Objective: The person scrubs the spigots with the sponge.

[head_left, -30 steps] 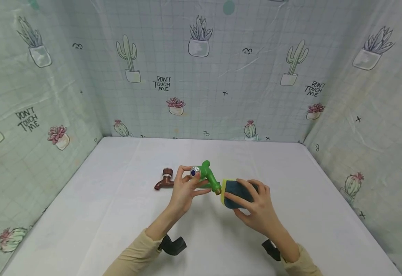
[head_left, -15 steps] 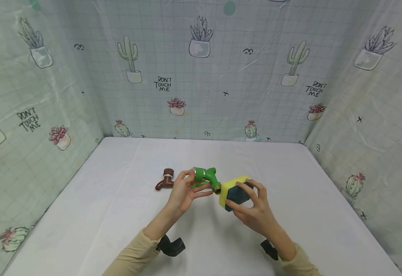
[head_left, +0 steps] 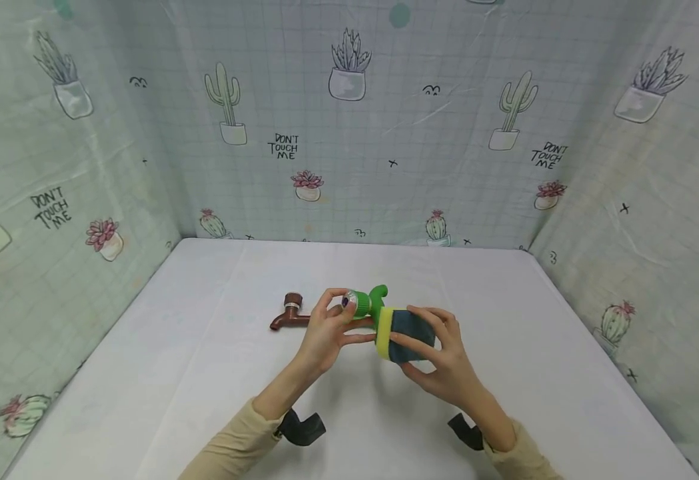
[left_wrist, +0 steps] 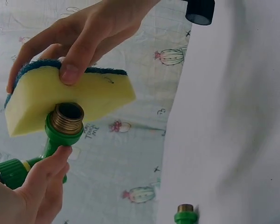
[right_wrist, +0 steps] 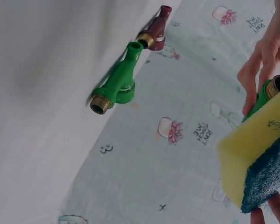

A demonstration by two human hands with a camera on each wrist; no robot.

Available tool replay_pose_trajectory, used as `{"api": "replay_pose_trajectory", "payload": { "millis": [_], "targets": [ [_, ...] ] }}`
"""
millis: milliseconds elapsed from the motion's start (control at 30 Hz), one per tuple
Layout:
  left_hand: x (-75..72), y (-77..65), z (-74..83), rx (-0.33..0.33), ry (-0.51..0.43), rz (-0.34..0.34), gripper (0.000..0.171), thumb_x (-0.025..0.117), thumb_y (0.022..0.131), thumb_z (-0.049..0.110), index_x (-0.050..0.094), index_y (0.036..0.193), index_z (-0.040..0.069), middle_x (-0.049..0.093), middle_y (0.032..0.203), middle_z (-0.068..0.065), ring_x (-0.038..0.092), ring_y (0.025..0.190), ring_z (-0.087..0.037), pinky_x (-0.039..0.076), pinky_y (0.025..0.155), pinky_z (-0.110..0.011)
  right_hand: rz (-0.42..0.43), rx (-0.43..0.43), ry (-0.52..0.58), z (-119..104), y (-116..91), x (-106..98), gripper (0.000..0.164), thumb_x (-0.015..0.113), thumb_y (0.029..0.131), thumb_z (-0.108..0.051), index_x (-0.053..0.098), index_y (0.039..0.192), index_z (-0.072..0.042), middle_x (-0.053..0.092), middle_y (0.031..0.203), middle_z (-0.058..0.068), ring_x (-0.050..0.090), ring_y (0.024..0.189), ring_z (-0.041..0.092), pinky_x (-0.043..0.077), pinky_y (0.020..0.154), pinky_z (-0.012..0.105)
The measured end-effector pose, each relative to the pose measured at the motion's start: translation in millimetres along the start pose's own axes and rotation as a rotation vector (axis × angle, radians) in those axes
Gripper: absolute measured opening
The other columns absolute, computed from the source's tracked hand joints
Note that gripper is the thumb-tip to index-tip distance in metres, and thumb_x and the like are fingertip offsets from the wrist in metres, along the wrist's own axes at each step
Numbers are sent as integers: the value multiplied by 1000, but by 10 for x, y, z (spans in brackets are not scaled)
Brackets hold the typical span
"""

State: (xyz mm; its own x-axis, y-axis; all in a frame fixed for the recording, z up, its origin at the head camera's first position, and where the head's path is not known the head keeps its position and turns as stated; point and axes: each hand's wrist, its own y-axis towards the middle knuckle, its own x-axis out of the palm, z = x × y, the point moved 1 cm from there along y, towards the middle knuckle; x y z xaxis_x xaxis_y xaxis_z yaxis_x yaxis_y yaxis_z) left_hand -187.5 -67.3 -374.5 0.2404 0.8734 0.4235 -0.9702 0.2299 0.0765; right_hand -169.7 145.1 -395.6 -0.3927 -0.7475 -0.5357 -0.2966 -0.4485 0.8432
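My left hand point(head_left: 324, 333) grips a green tap point(head_left: 360, 304) by its knob end, held up above the table. In the left wrist view its brass threaded end point(left_wrist: 67, 119) overlaps the yellow face of a sponge point(left_wrist: 42, 95). My right hand point(head_left: 445, 353) pinches this yellow sponge by its dark blue scouring side, thumb on one edge and fingers spread over the other. From the head, the sponge point(head_left: 412, 335) covers the tap's threaded end. Behind the left hand, a second green tap point(right_wrist: 119, 81) lies on the table, mostly hidden in the head view.
A dark red-brown tap point(head_left: 292, 313) lies on the white table point(head_left: 223, 373), left of the held tap and close to the second green one. Patterned cactus cloth point(head_left: 349, 160) stands behind the table and along both sides. Black wrist-camera mounts point(head_left: 301, 429) jut out below the wrists.
The left hand has shifted slightly right, and the green tap has turned back and forth. The sponge has tilted, then swung back and moved left over the tap's threaded end.
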Motion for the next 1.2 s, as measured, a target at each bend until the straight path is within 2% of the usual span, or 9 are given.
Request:
{"api": "replay_pose_trajectory", "payload": {
  "millis": [300, 400, 500, 633, 733, 833, 933, 1033, 1200],
  "targets": [
    [-25, 4, 56, -78, -130, -49, 15, 38, 96, 18, 39, 110, 16, 57, 98, -2, 63, 94, -25, 45, 83, -56, -30, 104, -22, 92, -119, 34, 35, 51, 86, -41, 61, 112, -21, 46, 126, 17, 36, 109, 29, 43, 75, 43],
    [-24, 7, 59, -86, -168, -29, 14, 38, 96, 20, 38, 109, 16, 55, 102, -4, 62, 96, -27, 46, 83, -54, -21, 133, -39, 127, -181, 35, 36, 51, 85, -43, 62, 111, -20, 46, 125, 17, 36, 107, 28, 42, 76, 41],
    [-17, 14, 39, -67, -182, 21, 14, 41, 95, 19, 37, 108, 15, 54, 102, -6, 62, 95, -29, 48, 81, -53, 45, 154, -21, 101, -195, 21, 37, 53, 84, -43, 61, 108, -17, 46, 123, 20, 35, 107, 26, 39, 78, 33],
    [2, 12, -24, -54, -171, 94, 20, 48, 91, 22, 35, 106, 17, 57, 105, -7, 63, 92, -27, 49, 78, -53, 126, 37, -36, -8, -139, 32, 32, 56, 83, -38, 62, 104, -15, 46, 118, 25, 36, 107, 31, 35, 84, 34],
    [26, 11, -68, -46, -150, 104, 26, 50, 90, 26, 33, 108, 18, 56, 112, -9, 63, 93, -26, 49, 77, -55, 111, -84, -108, -84, -96, 77, 27, 55, 84, -37, 63, 104, -21, 47, 115, 26, 38, 103, 37, 35, 84, 44],
    [42, 16, -76, -36, -155, 100, 28, 48, 91, 31, 31, 111, 20, 51, 116, -10, 60, 96, -27, 48, 79, -55, 87, -129, -147, -110, -83, 110, 25, 52, 85, -37, 63, 104, -25, 49, 113, 24, 38, 101, 38, 35, 79, 50],
    [31, 21, -59, -37, -180, 71, 32, 44, 91, 36, 27, 116, 24, 46, 115, -10, 56, 100, -27, 45, 85, -55, 69, -106, -121, -102, -92, 112, 26, 52, 85, -38, 64, 103, -24, 49, 114, 23, 38, 102, 38, 36, 80, 48],
    [2, 29, -48, -73, -172, -12, 38, 39, 92, 39, 19, 124, 29, 42, 120, -14, 53, 104, -29, 41, 91, -55, 29, -57, -72, -93, -100, 99, 29, 52, 85, -40, 64, 105, -23, 49, 117, 22, 37, 105, 35, 37, 83, 43],
    [-70, 55, -66, -103, -109, -163, 48, 39, 95, 14, 13, 132, 32, 35, 133, -32, 53, 111, -33, 42, 93, -52, -30, 16, -12, -104, -118, 75, 33, 53, 84, -43, 62, 109, -23, 47, 123, 17, 35, 109, 29, 39, 82, 37]
  ]
}}
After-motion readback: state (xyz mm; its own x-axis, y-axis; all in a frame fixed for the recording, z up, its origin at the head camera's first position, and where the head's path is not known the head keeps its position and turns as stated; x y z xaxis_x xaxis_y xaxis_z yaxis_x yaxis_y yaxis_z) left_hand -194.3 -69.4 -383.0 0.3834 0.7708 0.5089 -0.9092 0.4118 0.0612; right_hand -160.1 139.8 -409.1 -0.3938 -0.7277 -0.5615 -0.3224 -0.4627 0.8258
